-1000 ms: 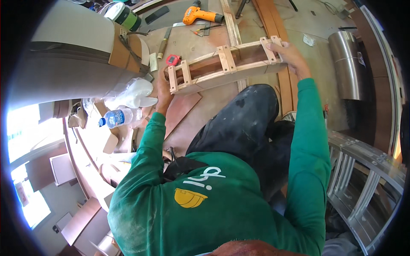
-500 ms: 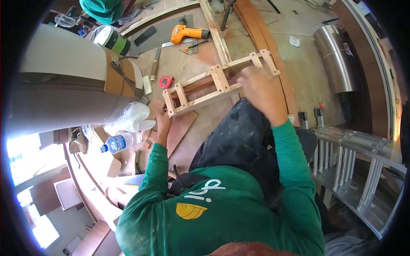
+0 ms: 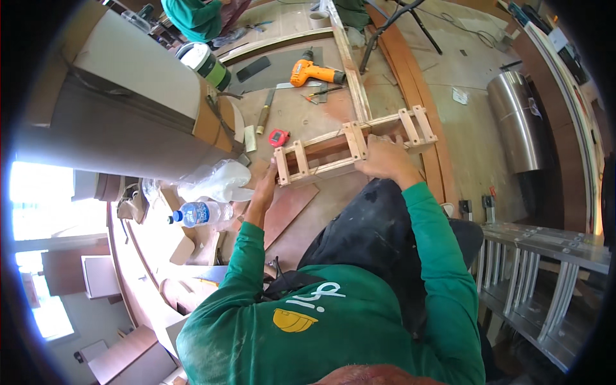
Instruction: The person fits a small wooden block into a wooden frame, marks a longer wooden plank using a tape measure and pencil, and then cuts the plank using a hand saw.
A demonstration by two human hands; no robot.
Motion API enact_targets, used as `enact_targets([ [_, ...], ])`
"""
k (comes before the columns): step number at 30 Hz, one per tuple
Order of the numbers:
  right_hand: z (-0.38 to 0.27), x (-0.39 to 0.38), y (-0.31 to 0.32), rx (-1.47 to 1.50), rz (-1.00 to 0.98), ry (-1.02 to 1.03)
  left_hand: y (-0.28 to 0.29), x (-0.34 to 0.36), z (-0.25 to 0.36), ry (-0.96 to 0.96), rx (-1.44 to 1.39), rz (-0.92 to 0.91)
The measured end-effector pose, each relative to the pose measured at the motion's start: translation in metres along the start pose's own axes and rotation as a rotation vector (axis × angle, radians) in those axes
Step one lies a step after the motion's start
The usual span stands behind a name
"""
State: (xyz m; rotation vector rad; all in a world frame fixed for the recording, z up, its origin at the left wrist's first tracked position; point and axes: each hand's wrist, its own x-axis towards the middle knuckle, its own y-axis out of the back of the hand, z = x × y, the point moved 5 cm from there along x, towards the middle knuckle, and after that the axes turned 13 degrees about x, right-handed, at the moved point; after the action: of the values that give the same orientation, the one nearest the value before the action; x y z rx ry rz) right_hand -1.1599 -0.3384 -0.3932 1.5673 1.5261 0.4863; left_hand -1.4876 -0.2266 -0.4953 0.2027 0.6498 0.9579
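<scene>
A long, narrow wooden frame point(image 3: 326, 168) lies across in front of my knees, with short slats screwed over its two rails. My right hand point(image 3: 387, 158) is closed over the near rail, right of the middle slats, its fingers reaching into the gap. At the frame's left end my left hand point(image 3: 264, 187) grips the end piece; part of its fingers is hidden there. A red tape measure point(image 3: 278, 137) sits just beyond the frame's left end. Under and beside the left hand lies a flat brown board point(image 3: 289, 215).
An orange cordless drill point(image 3: 316, 74), a wood-handled tool point(image 3: 264, 112) and a dark phone-like slab point(image 3: 254, 68) lie beyond the frame. A water bottle point(image 3: 200, 213) lies at left, a metal ladder point(image 3: 545, 244) at right. Another person's green sleeve point(image 3: 192, 19) shows at far left.
My right hand has moved left and down from above the frame's right end onto its near rail. The left hand stays at the left end. The whole view has shifted.
</scene>
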Motion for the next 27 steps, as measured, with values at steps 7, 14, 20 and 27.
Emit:
enact_targets([
  [7, 0.006, -0.009, 0.007, -0.098, 0.092, -0.009, -0.015, 0.034, -0.041, -0.151, -0.325, -0.088],
  [14, 0.015, -0.010, 0.000, -0.110, 0.137, -0.028, -0.024, 0.019, -0.002, -0.143, -0.405, -0.205],
  [20, 0.014, -0.010, 0.001, -0.132, 0.185, 0.012, -0.022, 0.024, -0.009, -0.078, -0.412, -0.166],
  [27, 0.004, -0.053, 0.032, 0.157, 0.377, 0.157, 0.011, -0.024, -0.022, -0.108, -0.017, 0.120],
])
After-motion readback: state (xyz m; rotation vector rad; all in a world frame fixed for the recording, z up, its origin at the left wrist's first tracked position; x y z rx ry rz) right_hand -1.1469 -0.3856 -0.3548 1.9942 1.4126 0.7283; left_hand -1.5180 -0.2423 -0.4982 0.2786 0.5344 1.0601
